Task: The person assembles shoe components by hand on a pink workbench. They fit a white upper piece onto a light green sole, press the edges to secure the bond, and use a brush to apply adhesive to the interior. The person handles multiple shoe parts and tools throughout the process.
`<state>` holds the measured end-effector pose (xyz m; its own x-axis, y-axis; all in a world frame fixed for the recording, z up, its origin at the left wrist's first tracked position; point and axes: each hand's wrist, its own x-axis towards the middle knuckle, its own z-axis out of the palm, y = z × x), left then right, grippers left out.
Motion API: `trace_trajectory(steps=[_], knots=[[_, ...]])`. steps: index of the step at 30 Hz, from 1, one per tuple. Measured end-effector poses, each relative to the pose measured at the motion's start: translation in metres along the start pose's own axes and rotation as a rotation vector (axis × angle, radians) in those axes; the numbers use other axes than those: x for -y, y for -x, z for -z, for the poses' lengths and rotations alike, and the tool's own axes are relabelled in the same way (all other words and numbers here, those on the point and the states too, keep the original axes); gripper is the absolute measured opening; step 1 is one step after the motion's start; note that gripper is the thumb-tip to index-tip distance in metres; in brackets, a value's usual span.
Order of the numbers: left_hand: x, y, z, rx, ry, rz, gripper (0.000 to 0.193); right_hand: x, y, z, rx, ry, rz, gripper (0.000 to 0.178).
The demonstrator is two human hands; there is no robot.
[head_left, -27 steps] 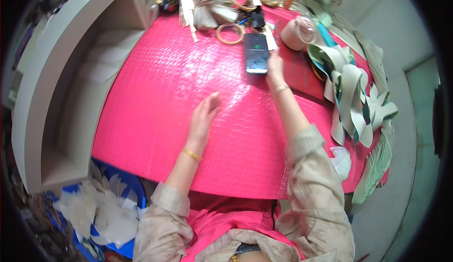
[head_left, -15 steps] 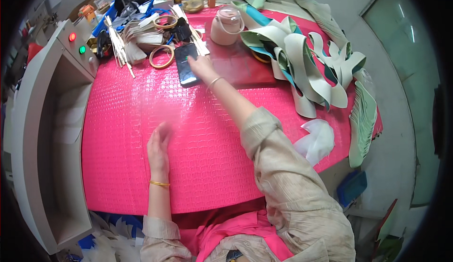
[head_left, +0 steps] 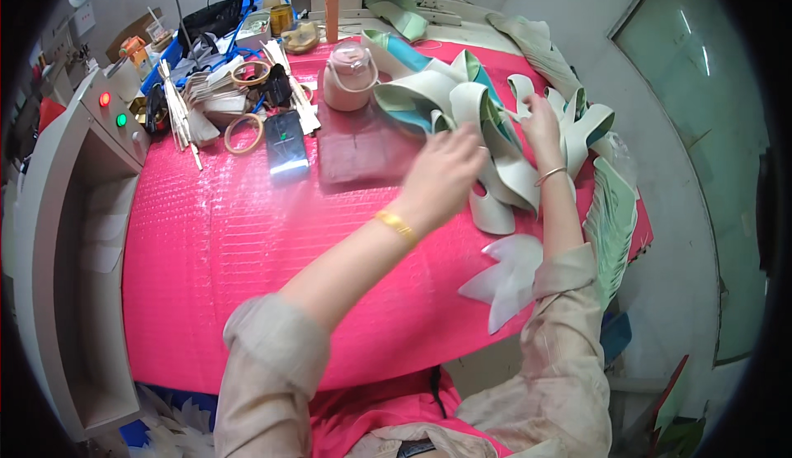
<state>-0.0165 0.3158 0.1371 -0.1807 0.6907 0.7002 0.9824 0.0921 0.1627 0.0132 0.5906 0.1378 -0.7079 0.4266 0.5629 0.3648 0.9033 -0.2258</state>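
A pile of curled white pieces with green and teal undersides (head_left: 503,161) lies at the right of the pink-covered table. My right hand (head_left: 542,128) is at the pile, its fingers pinched on the edge of one curled white-green piece. My left hand (head_left: 444,173) is over the pile's left side, smeared by motion; its fingers overlap the pieces, and whether they grip one cannot be seen. Below the pile lies a translucent white sheet piece (head_left: 510,280) with pointed ends. The dark phone (head_left: 286,146) lies flat left of centre, apart from both hands.
A lidded pale pink jar (head_left: 348,82) stands beside a dark red flat pad (head_left: 355,148). Tape rolls (head_left: 245,134), bundled sticks (head_left: 178,107) and paper stacks crowd the back left. A grey cabinet (head_left: 49,235) borders the left. Fanned green-white pieces (head_left: 612,223) hang along the right edge.
My right hand has left the phone and moved right to the pile. The left hand has swung from the table's middle up and right to the pile. The view has shifted slightly.
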Motion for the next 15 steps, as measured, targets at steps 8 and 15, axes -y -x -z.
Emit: trace_trajectory(steps=[8, 15], knots=[[0.020, -0.045, -0.111, 0.190, -0.350, -0.047, 0.013, -0.069, -0.040, -0.017, -0.031, 0.289, 0.144, 0.018], [0.030, -0.036, -0.112, 0.234, -0.307, -0.029, 0.013, -0.156, -0.073, 0.069, -0.462, 0.301, -0.378, 0.028]])
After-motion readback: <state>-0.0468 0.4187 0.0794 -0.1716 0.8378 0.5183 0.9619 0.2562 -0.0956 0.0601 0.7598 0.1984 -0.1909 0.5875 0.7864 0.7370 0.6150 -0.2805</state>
